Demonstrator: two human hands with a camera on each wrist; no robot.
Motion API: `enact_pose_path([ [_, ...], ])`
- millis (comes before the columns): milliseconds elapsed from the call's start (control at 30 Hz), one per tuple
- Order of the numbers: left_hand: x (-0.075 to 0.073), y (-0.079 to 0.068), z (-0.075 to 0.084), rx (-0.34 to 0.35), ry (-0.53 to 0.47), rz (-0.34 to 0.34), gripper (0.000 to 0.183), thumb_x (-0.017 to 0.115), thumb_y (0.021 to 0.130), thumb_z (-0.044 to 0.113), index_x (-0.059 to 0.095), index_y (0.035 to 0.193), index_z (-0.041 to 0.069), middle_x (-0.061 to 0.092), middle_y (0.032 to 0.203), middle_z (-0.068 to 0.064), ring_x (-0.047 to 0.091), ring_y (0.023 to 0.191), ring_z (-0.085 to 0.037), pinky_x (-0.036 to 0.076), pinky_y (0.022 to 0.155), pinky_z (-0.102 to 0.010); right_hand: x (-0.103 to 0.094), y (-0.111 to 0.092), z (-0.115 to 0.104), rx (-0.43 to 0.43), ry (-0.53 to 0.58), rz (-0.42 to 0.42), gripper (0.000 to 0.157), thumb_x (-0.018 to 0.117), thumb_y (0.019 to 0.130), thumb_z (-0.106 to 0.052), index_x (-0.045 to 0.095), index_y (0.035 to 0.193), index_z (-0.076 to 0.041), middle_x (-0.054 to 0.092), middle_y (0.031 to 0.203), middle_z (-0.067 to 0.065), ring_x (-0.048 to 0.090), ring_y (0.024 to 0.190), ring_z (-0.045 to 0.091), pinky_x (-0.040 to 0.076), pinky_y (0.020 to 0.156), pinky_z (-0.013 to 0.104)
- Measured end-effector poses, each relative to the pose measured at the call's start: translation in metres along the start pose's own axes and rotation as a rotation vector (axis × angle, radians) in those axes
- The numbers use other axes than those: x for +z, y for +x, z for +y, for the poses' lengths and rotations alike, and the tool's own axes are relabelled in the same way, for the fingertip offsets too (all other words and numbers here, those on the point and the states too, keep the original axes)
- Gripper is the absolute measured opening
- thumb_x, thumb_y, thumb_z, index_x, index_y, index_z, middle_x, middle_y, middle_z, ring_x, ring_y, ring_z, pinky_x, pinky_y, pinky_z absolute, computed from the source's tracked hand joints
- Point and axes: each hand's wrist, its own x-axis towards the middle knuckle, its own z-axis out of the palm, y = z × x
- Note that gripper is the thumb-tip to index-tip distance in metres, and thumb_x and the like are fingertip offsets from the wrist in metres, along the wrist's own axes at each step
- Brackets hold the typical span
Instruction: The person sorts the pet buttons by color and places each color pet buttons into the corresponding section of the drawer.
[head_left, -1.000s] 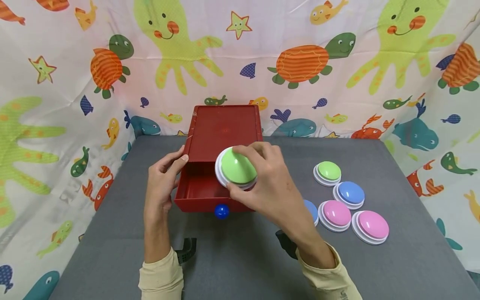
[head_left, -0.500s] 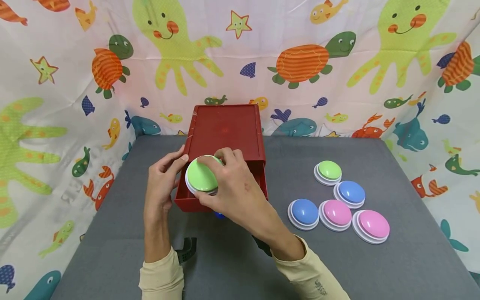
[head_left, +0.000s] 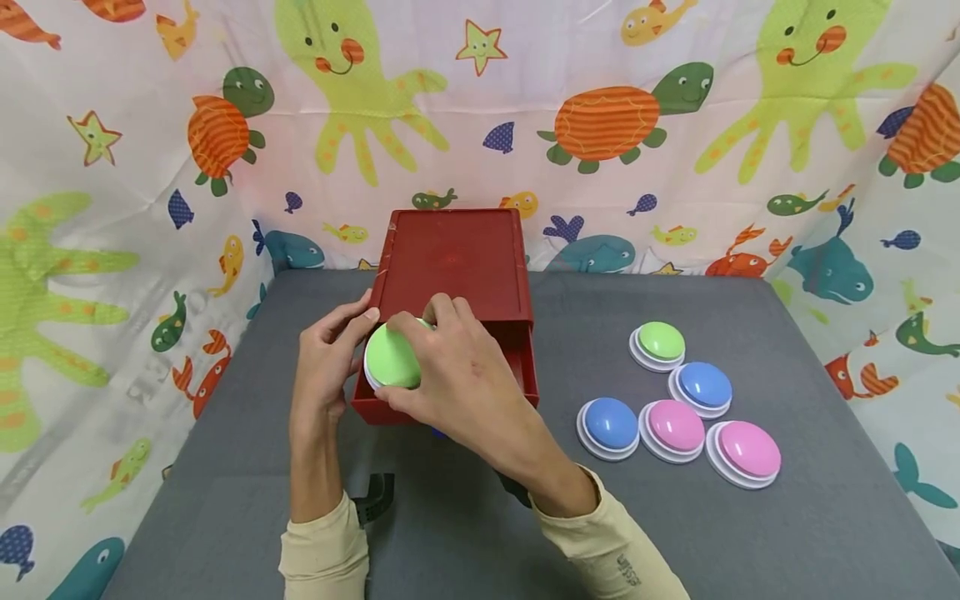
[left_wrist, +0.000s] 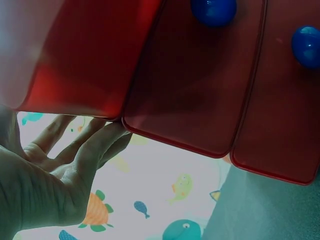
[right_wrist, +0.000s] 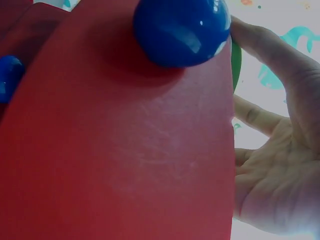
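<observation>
My right hand (head_left: pixel 453 367) grips a round green push button (head_left: pixel 392 358) with a white base, thumb and fingers at its rim. The button sits low at the left end of the pulled-out top drawer (head_left: pixel 521 358) of a red drawer cabinet (head_left: pixel 452 265); whether it touches the drawer floor is hidden. My left hand (head_left: pixel 330 354) rests against the cabinet's left side, thumb near the front top corner. In the left wrist view its fingers (left_wrist: pixel 100 142) lie fairly straight along the cabinet. The right wrist view shows the drawer's blue knob (right_wrist: pixel 182 30) large, with a green sliver of button behind.
On the grey table (head_left: pixel 675 542) to the right lie a small green button (head_left: pixel 662 342), two blue buttons (head_left: pixel 611 423) and two pink buttons (head_left: pixel 750 450). Lower drawers with blue knobs (left_wrist: pixel 214 10) show in the left wrist view. A sea-animal curtain (head_left: pixel 480 125) surrounds the table.
My right hand has carried the green button left and down, from above the drawer's right part into its left end. The left hand stays at the cabinet's side.
</observation>
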Motion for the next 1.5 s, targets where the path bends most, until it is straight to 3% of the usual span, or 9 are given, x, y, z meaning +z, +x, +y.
enact_pose_path([
  [100,0.000,0.000,0.000,-0.002,0.005,0.004,0.046,0.068,0.100,0.041,0.065,0.143,0.026,0.065,0.144,-0.004,0.066,0.118,-0.019,0.064,0.087,-0.031,-0.001,0.002,-0.001,0.004,-0.039,-0.032,0.060,0.091,0.075,-0.045,0.071,0.125,-0.017,0.065,0.108,0.008,0.059,0.095,0.019,0.060,0.077,0.027],
  [300,-0.001,-0.001,-0.001,0.000,0.013,0.000,0.047,0.068,0.100,0.042,0.065,0.144,0.026,0.064,0.148,-0.005,0.065,0.124,-0.022,0.058,0.103,-0.053,0.002,0.006,-0.004,0.046,-0.044,-0.174,0.054,0.084,0.081,-0.054,0.073,0.122,-0.019,0.069,0.105,0.004,0.062,0.091,0.016,0.060,0.075,0.027],
  [533,0.000,0.000,0.000,0.005,0.005,-0.015,0.046,0.067,0.101,0.039,0.064,0.144,0.025,0.063,0.147,-0.007,0.063,0.121,-0.020,0.056,0.104,-0.057,0.013,0.013,0.002,0.075,-0.008,-0.294,0.047,0.083,0.083,-0.054,0.074,0.112,-0.019,0.072,0.096,-0.001,0.062,0.081,0.012,0.057,0.069,0.024],
  [767,0.002,0.000,-0.002,-0.004,0.008,0.001,0.048,0.069,0.099,0.043,0.065,0.144,0.027,0.064,0.148,-0.004,0.063,0.124,-0.022,0.058,0.103,-0.053,0.015,0.016,0.006,0.054,-0.021,-0.341,0.045,0.087,0.082,-0.047,0.072,0.114,-0.019,0.073,0.103,0.001,0.064,0.088,0.015,0.060,0.076,0.028],
  [1000,0.003,-0.001,-0.002,0.002,0.003,-0.006,0.048,0.068,0.099,0.043,0.064,0.144,0.026,0.063,0.148,-0.004,0.063,0.124,-0.022,0.059,0.101,-0.049,0.013,0.013,0.008,0.047,-0.033,-0.371,0.046,0.082,0.086,-0.052,0.073,0.118,-0.020,0.072,0.107,0.002,0.064,0.091,0.015,0.062,0.080,0.029],
  [1300,0.002,0.000,-0.002,0.003,-0.010,-0.025,0.047,0.067,0.100,0.041,0.064,0.145,0.025,0.063,0.147,-0.004,0.063,0.123,-0.021,0.062,0.094,-0.039,0.013,0.008,0.012,0.082,0.080,-0.377,0.045,0.080,0.089,-0.047,0.071,0.124,-0.019,0.069,0.110,0.003,0.061,0.099,0.017,0.061,0.086,0.032],
  [1500,0.001,-0.001,-0.001,0.010,-0.015,-0.020,0.048,0.067,0.100,0.040,0.063,0.145,0.025,0.063,0.146,-0.005,0.063,0.121,-0.021,0.063,0.089,-0.033,-0.004,-0.001,0.014,0.084,0.210,-0.336,0.045,0.080,0.091,-0.040,0.070,0.128,-0.017,0.068,0.124,0.006,0.059,0.111,0.021,0.059,0.093,0.036],
])
